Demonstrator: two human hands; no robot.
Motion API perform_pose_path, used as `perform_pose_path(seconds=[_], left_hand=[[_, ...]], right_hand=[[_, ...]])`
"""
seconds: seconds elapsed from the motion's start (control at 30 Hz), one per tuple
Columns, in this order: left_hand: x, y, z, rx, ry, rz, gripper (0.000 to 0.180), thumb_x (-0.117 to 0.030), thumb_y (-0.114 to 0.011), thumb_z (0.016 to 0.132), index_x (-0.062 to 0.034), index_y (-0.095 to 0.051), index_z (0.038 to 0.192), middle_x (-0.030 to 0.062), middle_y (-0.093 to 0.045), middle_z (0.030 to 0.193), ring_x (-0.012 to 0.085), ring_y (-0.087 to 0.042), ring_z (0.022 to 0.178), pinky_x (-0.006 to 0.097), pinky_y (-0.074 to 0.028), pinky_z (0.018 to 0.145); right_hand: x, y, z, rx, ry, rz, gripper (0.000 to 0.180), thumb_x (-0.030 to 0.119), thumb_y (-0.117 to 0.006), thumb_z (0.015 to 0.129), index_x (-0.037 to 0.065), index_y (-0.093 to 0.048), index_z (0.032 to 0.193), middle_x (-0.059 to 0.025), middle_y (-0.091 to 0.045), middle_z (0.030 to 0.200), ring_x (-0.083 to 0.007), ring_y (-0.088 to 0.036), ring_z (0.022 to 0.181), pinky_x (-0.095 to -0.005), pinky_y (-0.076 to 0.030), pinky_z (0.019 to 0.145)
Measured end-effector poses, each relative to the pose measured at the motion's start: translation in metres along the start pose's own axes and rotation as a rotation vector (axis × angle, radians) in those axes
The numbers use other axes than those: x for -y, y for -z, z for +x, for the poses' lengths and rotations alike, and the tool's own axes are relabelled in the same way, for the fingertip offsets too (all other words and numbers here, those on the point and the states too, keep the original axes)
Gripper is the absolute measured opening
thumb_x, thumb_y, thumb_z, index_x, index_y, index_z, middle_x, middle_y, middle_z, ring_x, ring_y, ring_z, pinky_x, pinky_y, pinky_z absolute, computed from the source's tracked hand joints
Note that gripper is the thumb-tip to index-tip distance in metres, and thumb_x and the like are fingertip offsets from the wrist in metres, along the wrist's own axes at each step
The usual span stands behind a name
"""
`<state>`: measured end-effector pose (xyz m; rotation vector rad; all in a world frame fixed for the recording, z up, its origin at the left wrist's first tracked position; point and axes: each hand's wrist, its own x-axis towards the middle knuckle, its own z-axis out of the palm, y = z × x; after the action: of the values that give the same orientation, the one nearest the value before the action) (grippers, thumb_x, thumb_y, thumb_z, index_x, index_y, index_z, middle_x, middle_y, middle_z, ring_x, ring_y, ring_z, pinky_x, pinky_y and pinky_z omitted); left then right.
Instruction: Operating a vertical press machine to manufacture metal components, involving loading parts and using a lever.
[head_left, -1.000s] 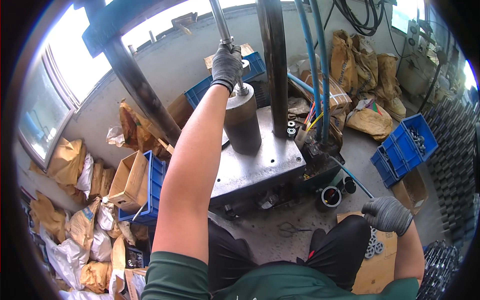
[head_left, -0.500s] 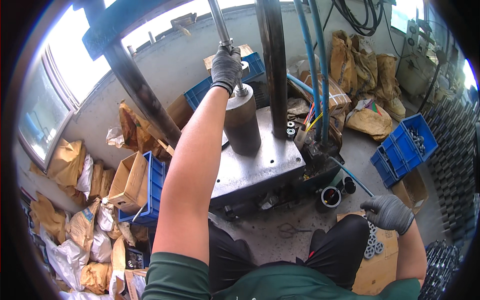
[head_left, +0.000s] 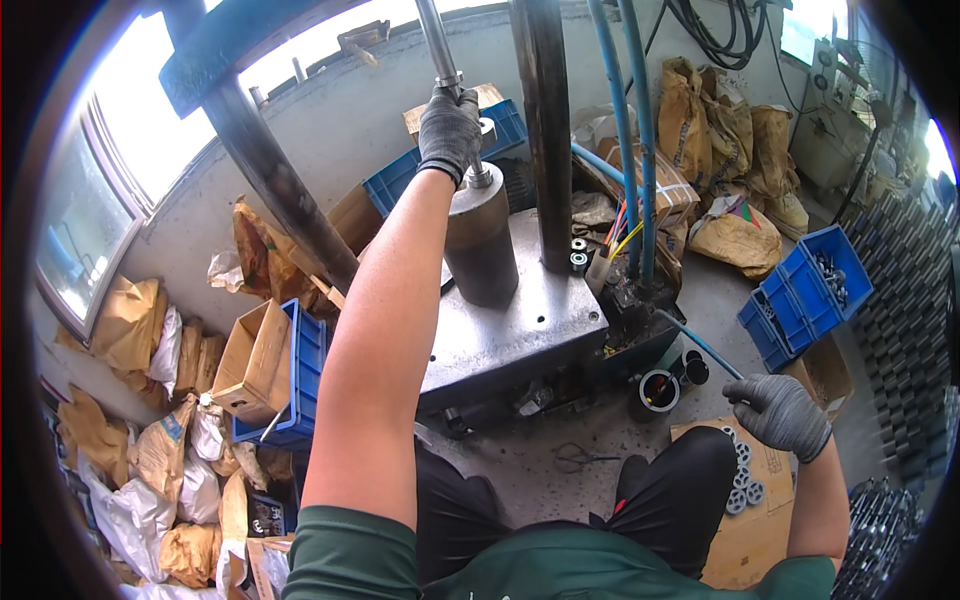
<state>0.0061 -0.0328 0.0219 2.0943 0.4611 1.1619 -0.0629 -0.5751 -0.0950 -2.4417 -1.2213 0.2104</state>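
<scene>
My left hand [head_left: 449, 130], in a grey glove, is closed around a metal rod [head_left: 476, 176] just below the collar of an upright steel ram [head_left: 436, 40]. Below it, the rod's lower end meets the top of a thick, dark steel cylinder [head_left: 482, 245]. That cylinder stands on a flat metal press bed [head_left: 510, 335]. Over on the right, my gloved right hand [head_left: 780, 415] has its fingers curled at the near end of a thin blue lever [head_left: 700, 345]. Part of the rod is hidden by my left fingers.
Dark press columns [head_left: 545, 140] rise from the bed. Blue bins of metal parts [head_left: 825, 275] stand at right, near stacked metal pieces [head_left: 890, 300]. Round slotted parts [head_left: 740, 480] lie on cardboard [head_left: 750, 540] by my knee. Paper sacks [head_left: 165, 450] crowd the left.
My right hand and the lever's near end have risen slightly. My left hand keeps its hold on the rod. The whole view has shifted a little.
</scene>
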Motion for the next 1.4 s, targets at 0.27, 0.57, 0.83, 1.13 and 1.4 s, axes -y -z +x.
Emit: perform_pose_path(seconds=[0.27,0.57,0.83,1.13,1.4], left_hand=[[0.005,-0.003,0.003,-0.013,-0.016,-0.005,0.026,-0.029,-0.059,0.104,-0.0049,-0.062,0.113,0.0127,-0.071,0.080,0.0253,-0.074,0.074,0.042,-0.059,0.068],[0.001,-0.003,0.000,-0.015,0.015,-0.021,0.023,-0.025,-0.059,0.105,-0.0038,-0.064,0.112,0.0114,-0.071,0.081,0.0214,-0.073,0.072,0.038,-0.060,0.066],[0.001,-0.003,0.000,-0.008,0.045,-0.093,0.022,-0.024,-0.060,0.105,-0.0050,-0.062,0.116,0.0106,-0.069,0.080,0.0198,-0.072,0.070,0.037,-0.059,0.059],[0.005,0.004,-0.057,0.068,0.015,-0.671,0.010,-0.016,-0.059,0.107,-0.0081,-0.056,0.113,0.0001,-0.052,0.074,0.0106,-0.056,0.061,0.026,-0.053,0.050],[0.022,0.017,-0.205,-0.144,-0.347,-0.788,0.028,-0.015,-0.067,0.102,-0.0022,-0.059,0.125,0.0049,-0.064,0.091,0.0120,-0.059,0.078,0.029,-0.050,0.068]], right_hand=[[0.023,0.013,0.014,-0.237,-0.025,-0.022,0.025,0.007,-0.068,0.083,0.003,-0.074,0.107,-0.0209,-0.069,0.092,-0.0406,-0.069,0.087,-0.0465,-0.055,0.078],[0.014,0.069,0.127,-0.947,0.328,-0.308,0.016,-0.001,-0.064,0.089,0.003,-0.065,0.105,-0.0179,-0.066,0.091,-0.0388,-0.067,0.085,-0.0448,-0.054,0.076],[-0.009,0.102,0.208,-1.005,0.125,-0.349,0.012,0.014,-0.065,0.093,0.006,-0.070,0.101,-0.0184,-0.072,0.097,-0.0360,-0.071,0.091,-0.0438,-0.057,0.084],[-0.006,0.104,0.198,-0.838,-0.101,-0.341,0.018,0.021,-0.064,0.092,0.008,-0.072,0.101,-0.0189,-0.073,0.099,-0.0374,-0.070,0.096,-0.0473,-0.057,0.088],[-0.015,0.091,0.162,-0.877,0.039,-0.266,0.013,0.019,-0.065,0.091,0.008,-0.070,0.095,-0.0192,-0.072,0.093,-0.0392,-0.070,0.090,-0.0468,-0.057,0.083]])
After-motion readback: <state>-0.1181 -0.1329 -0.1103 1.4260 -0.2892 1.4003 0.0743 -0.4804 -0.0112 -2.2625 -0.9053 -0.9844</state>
